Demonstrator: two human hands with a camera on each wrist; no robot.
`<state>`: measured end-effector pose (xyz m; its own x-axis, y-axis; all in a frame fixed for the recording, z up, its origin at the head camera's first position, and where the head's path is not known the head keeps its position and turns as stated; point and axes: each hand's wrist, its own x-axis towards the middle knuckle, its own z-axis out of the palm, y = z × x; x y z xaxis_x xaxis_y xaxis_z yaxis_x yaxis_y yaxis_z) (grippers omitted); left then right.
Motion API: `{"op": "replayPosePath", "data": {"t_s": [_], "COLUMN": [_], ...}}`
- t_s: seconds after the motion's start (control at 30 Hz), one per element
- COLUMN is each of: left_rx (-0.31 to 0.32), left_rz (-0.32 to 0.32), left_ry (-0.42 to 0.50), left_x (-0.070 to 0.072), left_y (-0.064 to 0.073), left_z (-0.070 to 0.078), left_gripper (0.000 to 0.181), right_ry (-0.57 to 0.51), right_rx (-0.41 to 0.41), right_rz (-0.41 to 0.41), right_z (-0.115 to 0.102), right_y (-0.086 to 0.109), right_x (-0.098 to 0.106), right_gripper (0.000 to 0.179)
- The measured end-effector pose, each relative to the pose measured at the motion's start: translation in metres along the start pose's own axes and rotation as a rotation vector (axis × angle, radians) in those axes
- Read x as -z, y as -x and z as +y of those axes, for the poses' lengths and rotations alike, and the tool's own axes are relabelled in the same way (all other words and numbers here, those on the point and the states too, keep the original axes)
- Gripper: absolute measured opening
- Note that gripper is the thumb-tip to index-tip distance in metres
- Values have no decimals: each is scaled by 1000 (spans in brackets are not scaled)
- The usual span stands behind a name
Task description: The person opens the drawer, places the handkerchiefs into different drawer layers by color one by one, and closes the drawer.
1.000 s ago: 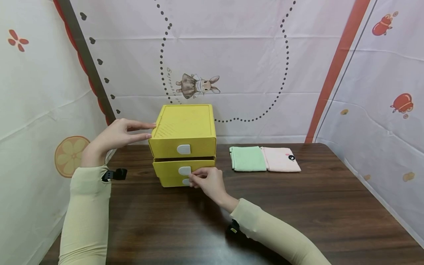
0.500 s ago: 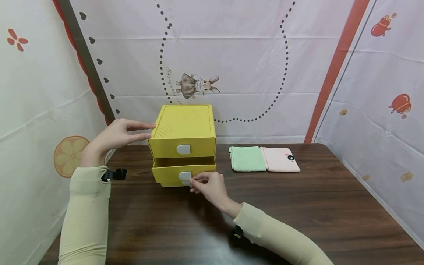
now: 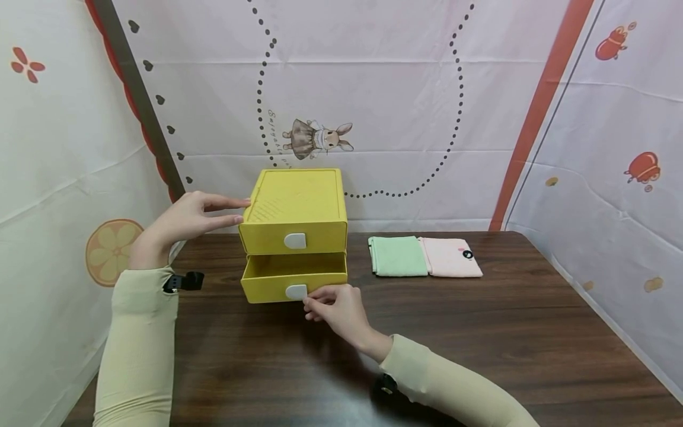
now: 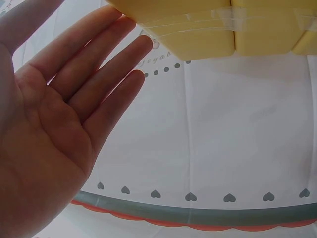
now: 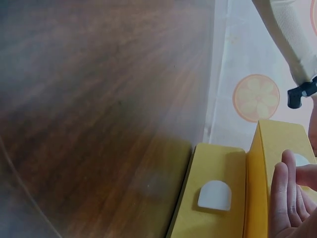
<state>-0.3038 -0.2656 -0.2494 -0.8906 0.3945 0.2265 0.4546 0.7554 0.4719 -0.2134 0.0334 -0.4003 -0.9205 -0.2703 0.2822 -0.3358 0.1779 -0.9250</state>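
Right hand (image 3: 338, 309): it is narrow, for we see the thumb and fingers pinch the side of a white tab (image 3: 295, 292).
Middle drawer (image 3: 269, 289): we find it just left of the right hand, standing partly out of the yellow cabinet (image 3: 299, 196), so that we can look inside from above.
Left hand (image 3: 187, 219): it is rather wide, the fingers almost straight, with the tips at the left edge of the cabinet.
Top drawer (image 3: 267, 238): closed, to the right of the left hand.
Bottom drawer (image 5: 223, 171): closed, near the right hand and under the middle one, with its own white tab.
Printed words (image 3: 273, 130): on the curtain (image 3: 363, 89), beyond the left hand and to its right, we read "Enjoyable"; the letters after it we cannot read surely.
Rabbit (image 3: 315, 139): printed beside these words, lying sideways in a dress.
Cloths: on the surface (image 3: 480, 332), beyond the right hand and to its right, a folded green cloth (image 3: 399, 256) touches a pink cloth (image 3: 450, 261), which bears a small dark round mark (image 3: 467, 254).
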Motion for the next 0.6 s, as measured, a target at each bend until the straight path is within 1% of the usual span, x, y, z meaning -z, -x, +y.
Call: {"op": "replayPosePath", "data": {"t_s": [0.1, 0.33, 0.6], "left_rx": [-4, -13, -17], "left_rz": [1, 2, -1], "left_ry": [1, -5, -6], "left_x": [0, 1, 0], "left_y": [0, 0, 0], "left_z": [0, 1, 0], "left_gripper": [44, 43, 43], "right_ry": [-6, -17, 7], "right_rx": [-5, 4, -5], "right_rz": [-3, -18, -38], "right_z": [-5, -33, -38], "right_y": [4, 19, 27], "right_x": [-1, 2, 4], "right_gripper": [12, 8, 10]}}
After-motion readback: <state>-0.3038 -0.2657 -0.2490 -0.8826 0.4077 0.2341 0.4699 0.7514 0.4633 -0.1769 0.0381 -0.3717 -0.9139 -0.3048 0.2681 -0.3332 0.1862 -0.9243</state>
